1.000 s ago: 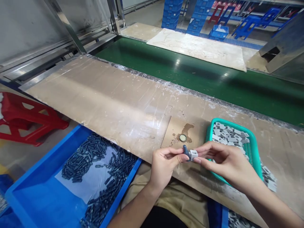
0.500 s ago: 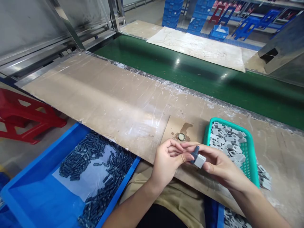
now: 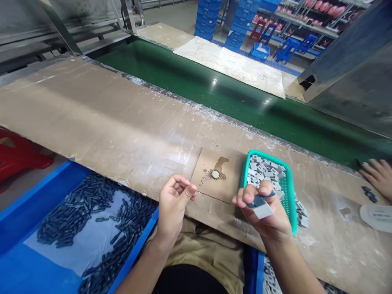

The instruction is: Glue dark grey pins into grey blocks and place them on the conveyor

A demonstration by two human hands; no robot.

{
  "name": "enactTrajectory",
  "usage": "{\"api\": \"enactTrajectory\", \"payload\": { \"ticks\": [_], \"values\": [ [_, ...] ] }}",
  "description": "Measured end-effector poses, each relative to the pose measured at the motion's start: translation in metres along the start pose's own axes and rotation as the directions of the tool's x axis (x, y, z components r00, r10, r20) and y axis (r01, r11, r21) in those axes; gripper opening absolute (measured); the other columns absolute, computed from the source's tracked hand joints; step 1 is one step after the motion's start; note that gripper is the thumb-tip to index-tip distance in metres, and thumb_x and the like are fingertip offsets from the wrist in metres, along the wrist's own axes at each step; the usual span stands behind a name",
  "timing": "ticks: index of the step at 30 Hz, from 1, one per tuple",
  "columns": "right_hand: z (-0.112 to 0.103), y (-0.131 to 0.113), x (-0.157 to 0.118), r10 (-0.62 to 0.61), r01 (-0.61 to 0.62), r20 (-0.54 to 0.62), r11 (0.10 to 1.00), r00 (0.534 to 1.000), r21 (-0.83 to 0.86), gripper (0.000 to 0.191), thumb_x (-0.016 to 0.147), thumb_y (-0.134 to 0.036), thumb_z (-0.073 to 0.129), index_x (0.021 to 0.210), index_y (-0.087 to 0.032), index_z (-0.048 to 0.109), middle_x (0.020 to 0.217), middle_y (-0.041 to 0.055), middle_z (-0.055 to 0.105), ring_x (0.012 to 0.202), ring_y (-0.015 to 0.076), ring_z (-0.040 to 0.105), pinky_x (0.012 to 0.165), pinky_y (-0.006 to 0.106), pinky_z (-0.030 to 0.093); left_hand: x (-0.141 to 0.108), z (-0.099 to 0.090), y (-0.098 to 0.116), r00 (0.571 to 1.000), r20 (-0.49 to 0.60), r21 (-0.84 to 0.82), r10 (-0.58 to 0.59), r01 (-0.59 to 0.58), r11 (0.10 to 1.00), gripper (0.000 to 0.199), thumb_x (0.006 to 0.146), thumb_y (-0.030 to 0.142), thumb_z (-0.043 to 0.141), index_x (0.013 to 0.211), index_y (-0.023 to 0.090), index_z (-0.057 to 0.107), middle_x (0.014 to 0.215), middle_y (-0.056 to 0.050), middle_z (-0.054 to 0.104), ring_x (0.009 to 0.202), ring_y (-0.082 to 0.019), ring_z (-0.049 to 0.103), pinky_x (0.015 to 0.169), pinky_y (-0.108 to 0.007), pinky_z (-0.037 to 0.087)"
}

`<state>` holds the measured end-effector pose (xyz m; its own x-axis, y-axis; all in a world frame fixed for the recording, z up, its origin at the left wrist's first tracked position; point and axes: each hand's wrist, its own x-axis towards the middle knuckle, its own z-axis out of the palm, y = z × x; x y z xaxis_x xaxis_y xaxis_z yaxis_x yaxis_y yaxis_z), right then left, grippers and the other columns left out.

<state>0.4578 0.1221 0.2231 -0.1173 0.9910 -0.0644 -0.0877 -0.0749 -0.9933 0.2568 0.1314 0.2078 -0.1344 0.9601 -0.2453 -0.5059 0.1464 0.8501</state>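
My right hand [image 3: 272, 224] grips a dark blue plastic peg [image 3: 259, 201] with a light grey block [image 3: 263, 210] joined to it, held in front of the green basket [image 3: 293, 204]. Light grey blocks [image 3: 269, 173] fill much of that basket. My left hand [image 3: 173, 204] is apart from the piece, over the table's near edge. Its fingers are curled in with the thumb against them, and nothing shows between them. Past the hands, a small round dish [image 3: 215, 174] with a pale top sits on a wet-stained cardboard piece [image 3: 202, 163].
At lower left a blue bin [image 3: 18, 253] holds many dark pegs [image 3: 67, 220] on a white sheet. Loose grey blocks [image 3: 302, 216] lie right of the basket. Another person's hand [image 3: 379, 175] rests near several dark pieces [image 3: 370, 194]. A green conveyor belt [image 3: 183, 75] runs behind the table.
My hands have moved apart. The left has let go of the piece and shifted left; the right keeps it, now tilted. The view has turned right, bringing another person's hand into sight.
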Motion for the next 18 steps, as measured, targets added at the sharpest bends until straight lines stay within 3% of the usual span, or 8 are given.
{"api": "enactTrajectory", "payload": {
  "ticks": [2,4,8,11,14,16,18],
  "values": [
    [0.004,-0.001,-0.001,-0.058,0.058,-0.019,0.998,0.998,-0.013,0.054,0.056,-0.073,0.068,0.083,-0.033,0.044,0.066,0.0006,0.058,0.061,0.0246,0.062,0.069,0.044,0.050,-0.003,-0.001,-0.001,0.999,0.047,-0.019,-0.026,0.027,0.999,0.031,0.067,0.040,0.079,0.073,0.018,0.058,0.061,0.003,0.058,0.058,-0.009,0.054,0.056,-0.018,0.044],
    [0.006,-0.002,-0.002,-0.138,0.137,-0.014,0.990,0.990,-0.044,0.048,0.062,-0.069,0.066,0.083,-0.033,0.043,0.065,0.0002,0.058,0.059,0.0235,0.061,0.067,0.042,0.050,-0.005,-0.001,0.000,0.980,0.177,-0.076,-0.092,0.107,0.991,0.038,0.068,0.051,0.075,0.077,0.017,0.061,0.068,-0.001,0.061,0.065,-0.012,0.058,0.060,-0.021,0.046],
    [0.007,-0.003,-0.007,-0.240,0.237,-0.008,0.965,0.971,-0.110,0.039,0.070,-0.066,0.061,0.084,-0.034,0.043,0.064,0.0000,0.058,0.057,0.0231,0.060,0.064,0.041,0.050,-0.003,-0.001,0.009,0.846,0.465,-0.302,-0.262,0.430,0.851,0.057,0.068,0.072,0.059,0.080,0.017,0.067,0.081,-0.008,0.065,0.081,-0.021,0.062,0.072,-0.032,0.051],
    [0.001,-0.004,-0.011,-0.208,0.194,-0.068,0.966,0.976,-0.173,0.046,0.066,-0.072,0.061,0.089,-0.035,0.047,0.064,0.0019,0.060,0.060,0.0262,0.062,0.069,0.047,0.052,-0.003,-0.001,0.019,0.816,0.462,-0.416,-0.347,0.545,0.728,0.059,0.073,0.074,0.049,0.092,0.022,0.069,0.102,-0.011,0.067,0.100,-0.030,0.062,0.084,-0.044,0.050],
    [-0.012,-0.009,-0.009,-0.140,0.104,-0.215,0.979,0.967,-0.173,0.042,0.065,-0.064,0.070,0.088,-0.034,0.052,0.077,0.0070,0.066,0.073,0.0305,0.066,0.077,0.052,0.051,-0.005,-0.002,0.028,0.829,0.417,-0.444,-0.374,0.544,0.712,0.060,0.075,0.074,0.044,0.110,0.030,0.064,0.124,-0.009,0.061,0.121,-0.034,0.052,0.093,-0.051,0.044],
    [-0.023,-0.015,-0.002,-0.116,0.057,-0.353,0.983,0.928,-0.173,0.038,0.065,-0.054,0.076,0.091,-0.032,0.058,0.090,0.0110,0.068,0.081,0.0318,0.066,0.082,0.053,0.049,-0.008,-0.004,0.032,0.833,0.413,-0.432,-0.368,0.535,0.726,0.062,0.073,0.076,0.043,0.115,0.033,0.062,0.131,-0.007,0.058,0.127,-0.033,0.046,0.096,-0.051,0.042],
    [-0.036,-0.022,0.009,-0.127,0.037,-0.490,0.981,0.862,-0.188,0.037,0.063,-0.044,0.081,0.092,-0.029,0.064,0.096,0.0132,0.067,0.078,0.0287,0.064,0.081,0.051,0.048,-0.010,-0.006,0.035,0.836,0.413,-0.416,-0.363,0.527,0.741,0.065,0.071,0.078,0.043,0.116,0.035,0.061,0.133,-0.005,0.056,0.129,-0.033,0.043,0.096,-0.051,0.042]
  ]
}}
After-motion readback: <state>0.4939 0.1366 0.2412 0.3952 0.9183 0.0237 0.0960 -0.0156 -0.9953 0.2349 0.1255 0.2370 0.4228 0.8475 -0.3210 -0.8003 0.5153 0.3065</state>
